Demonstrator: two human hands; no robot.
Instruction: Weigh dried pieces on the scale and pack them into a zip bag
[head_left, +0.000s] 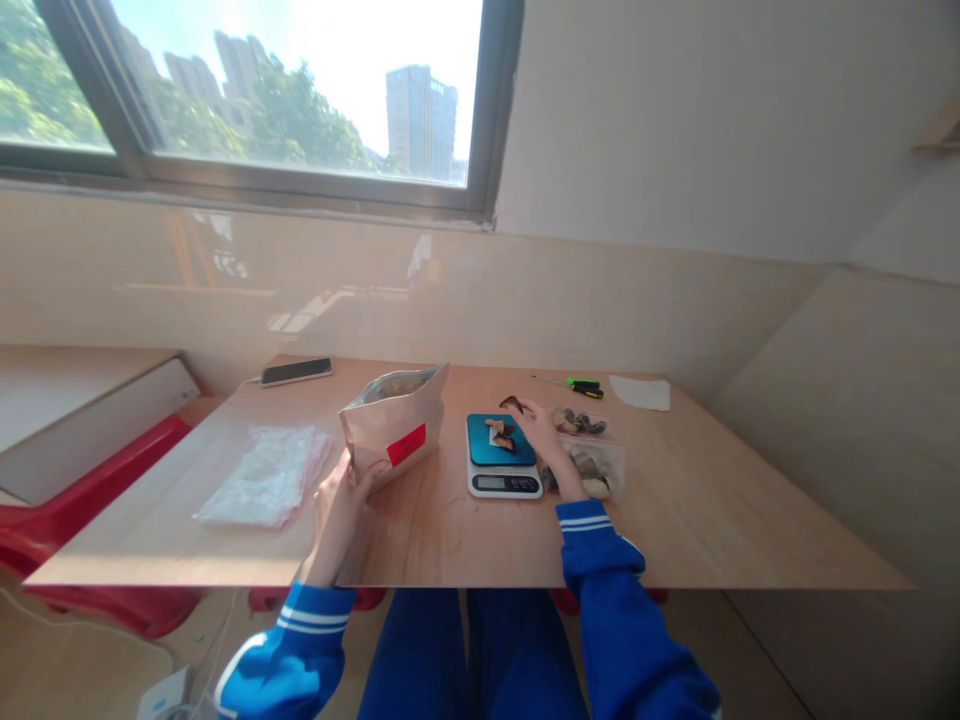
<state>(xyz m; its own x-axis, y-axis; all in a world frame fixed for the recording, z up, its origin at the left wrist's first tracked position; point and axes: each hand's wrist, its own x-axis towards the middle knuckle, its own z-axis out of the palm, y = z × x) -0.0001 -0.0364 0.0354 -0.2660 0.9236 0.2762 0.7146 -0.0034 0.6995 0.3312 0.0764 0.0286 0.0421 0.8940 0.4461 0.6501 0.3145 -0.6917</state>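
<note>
Brown paper, stiff under my palm: my left hand (341, 505) grips the near corner of the pouch (395, 425), which stands tilted on the table (465, 540) with its mouth open toward the far side and a red label (406, 444) on its front; just right of it sits the scale (502, 455), blue on top, white at the near edge where the display is; a few dried pieces (500, 432) lie on the blue plate; my right hand (541, 432) reaches over the scale's far right corner, fingers pinched on a dark piece (513, 403) held above the table beyond the plate; right of my wrist lie two clear bags (592, 450) with more dried bits inside, one nearer, one farther; to the far right rest a green screwdriver (581, 385) and a white sheet (640, 392); left of the pouch lies a stack of clear plastic bags (266, 475); a phone (297, 371) sits at the far left corner; both my sleeves are blue with white stripes.
</note>
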